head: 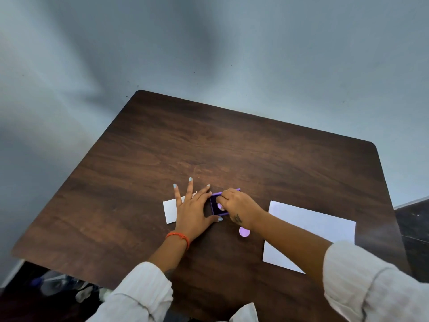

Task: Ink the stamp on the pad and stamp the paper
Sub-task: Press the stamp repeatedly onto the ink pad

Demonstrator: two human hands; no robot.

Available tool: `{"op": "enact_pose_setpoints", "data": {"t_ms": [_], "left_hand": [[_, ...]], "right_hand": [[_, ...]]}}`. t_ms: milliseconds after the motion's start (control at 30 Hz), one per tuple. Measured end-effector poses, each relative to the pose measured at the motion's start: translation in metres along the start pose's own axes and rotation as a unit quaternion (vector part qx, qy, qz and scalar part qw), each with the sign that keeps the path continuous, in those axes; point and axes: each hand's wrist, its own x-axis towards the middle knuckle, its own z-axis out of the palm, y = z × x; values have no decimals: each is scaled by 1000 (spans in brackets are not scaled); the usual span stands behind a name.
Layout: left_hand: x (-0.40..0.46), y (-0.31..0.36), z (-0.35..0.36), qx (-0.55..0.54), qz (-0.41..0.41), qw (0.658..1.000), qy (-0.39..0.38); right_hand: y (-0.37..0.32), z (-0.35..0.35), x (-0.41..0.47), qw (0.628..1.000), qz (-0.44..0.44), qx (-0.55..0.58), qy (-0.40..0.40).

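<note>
A small purple ink pad (217,211) lies open on the dark wooden table (209,140), near its front middle. My right hand (236,206) is over the pad with its fingers pinched on a small lilac stamp (220,206) that sits inside the pad. My left hand (193,209) lies flat with fingers spread, just left of the pad, its thumb against the pad's near corner, and it rests partly on a small white card (170,210). A white sheet of paper (308,231) lies to the right, partly under my right forearm.
A round lilac disc (244,232) lies on the table just in front of my right wrist. A grey wall stands behind the table. Clutter shows on the floor at the lower left.
</note>
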Motion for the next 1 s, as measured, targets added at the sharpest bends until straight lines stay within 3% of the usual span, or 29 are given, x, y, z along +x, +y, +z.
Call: {"op": "enact_pose_setpoints", "data": {"t_ms": [133, 200, 367, 433, 600, 800, 1000], "left_hand": [[0, 0, 1, -11, 0, 1000, 6], [0, 0, 1, -14, -1, 1000, 4], [1, 0, -1, 6, 2, 1000, -5], [2, 0, -1, 5, 0, 1000, -5], [1, 1, -2, 3, 0, 1000, -9], [0, 3, -7, 18, -4, 1000, -14], [1, 2, -4, 8, -11, 1000, -12]], "right_hand": [[-25, 10, 1, 986, 157, 51, 29], [-31, 11, 3, 979, 194, 50, 32], [-8, -6, 4, 997, 42, 0, -60], [-3, -11, 6, 996, 21, -8, -82], [-19, 2, 3, 993, 113, 36, -10], [-1, -20, 7, 978, 161, 126, 45], [-12, 0, -3, 989, 138, 40, -19]]}}
